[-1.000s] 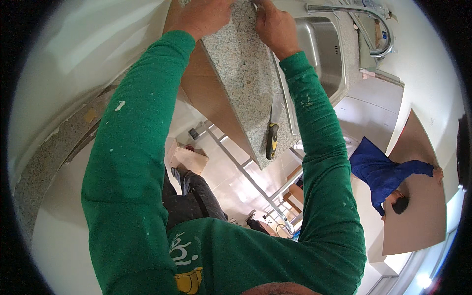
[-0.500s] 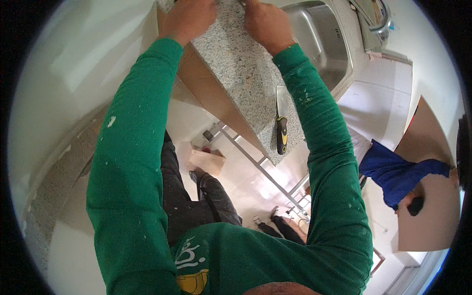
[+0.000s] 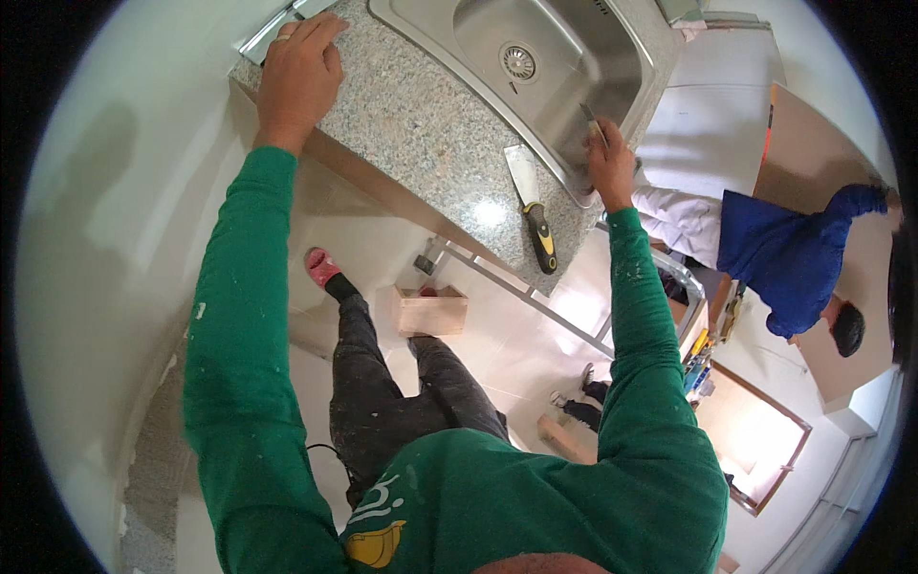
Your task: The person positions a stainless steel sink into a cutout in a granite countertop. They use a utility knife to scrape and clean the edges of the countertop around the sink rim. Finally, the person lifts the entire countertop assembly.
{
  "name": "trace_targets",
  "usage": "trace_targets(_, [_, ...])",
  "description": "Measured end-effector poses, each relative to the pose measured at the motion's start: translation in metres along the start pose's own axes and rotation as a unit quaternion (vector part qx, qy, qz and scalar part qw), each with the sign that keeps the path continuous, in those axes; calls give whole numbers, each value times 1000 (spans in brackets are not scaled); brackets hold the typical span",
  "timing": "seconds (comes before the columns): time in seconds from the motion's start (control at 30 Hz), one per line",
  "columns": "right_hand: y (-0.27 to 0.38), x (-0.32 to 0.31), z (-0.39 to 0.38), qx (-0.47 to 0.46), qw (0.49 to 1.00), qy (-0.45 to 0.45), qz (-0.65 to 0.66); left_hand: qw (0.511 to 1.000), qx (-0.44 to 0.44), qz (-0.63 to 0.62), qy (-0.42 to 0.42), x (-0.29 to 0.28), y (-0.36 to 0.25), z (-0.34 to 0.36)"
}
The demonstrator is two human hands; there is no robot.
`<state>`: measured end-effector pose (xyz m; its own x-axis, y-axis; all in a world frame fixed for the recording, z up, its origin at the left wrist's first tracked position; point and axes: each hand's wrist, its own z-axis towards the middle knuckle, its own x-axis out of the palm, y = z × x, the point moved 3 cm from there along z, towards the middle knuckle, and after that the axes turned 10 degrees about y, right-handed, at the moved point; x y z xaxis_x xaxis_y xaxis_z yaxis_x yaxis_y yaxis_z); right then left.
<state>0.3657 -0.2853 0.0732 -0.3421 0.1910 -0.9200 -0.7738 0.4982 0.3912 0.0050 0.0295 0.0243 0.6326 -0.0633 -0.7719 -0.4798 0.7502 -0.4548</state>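
My left hand (image 3: 298,81) lies at the far left edge of the speckled granite countertop (image 3: 411,124), fingers stretched out beside a shiny metal strip (image 3: 277,33). My right hand (image 3: 612,167) is closed around a slim knife (image 3: 589,117) with a narrow grey blade, over the near right rim of the steel sink (image 3: 555,96). Between the hands, a putty knife (image 3: 537,230) with a black and yellow handle rests on the granite, its wide blade towards the sink. Neither hand touches it.
Below the counter are a metal ladder (image 3: 535,301) and a wooden box (image 3: 430,313). Another person in a blue top (image 3: 779,258) stands to the right, near a brown panel (image 3: 813,143). Tools (image 3: 700,359) lie beyond my right arm. A wall (image 3: 115,239) rises on the left.
My hands have moved apart: the left went to the left edge, the right moved to the sink's near rim with the knife. The view has shifted, showing the sink drain.
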Motion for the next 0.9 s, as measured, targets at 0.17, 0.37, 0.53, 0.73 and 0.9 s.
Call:
trace_targets(0.17, [-8,29,-10,-1,997,-32,-63,1000,3,7,14,-2,-1,4])
trace_targets(0.37, [0,30,-4,31,998,-10,-62,992,-59,102,51,3,-25,0])
trace_targets(0.53, [6,27,-6,50,997,-11,-51,975,-101,162,114,42,-105,-5])
trace_targets(0.73, [0,30,-1,31,998,9,-52,952,48,-106,283,39,-153,-42])
trace_targets(0.9, [-10,29,-4,25,998,-17,-56,953,3,-238,189,23,-127,-50])
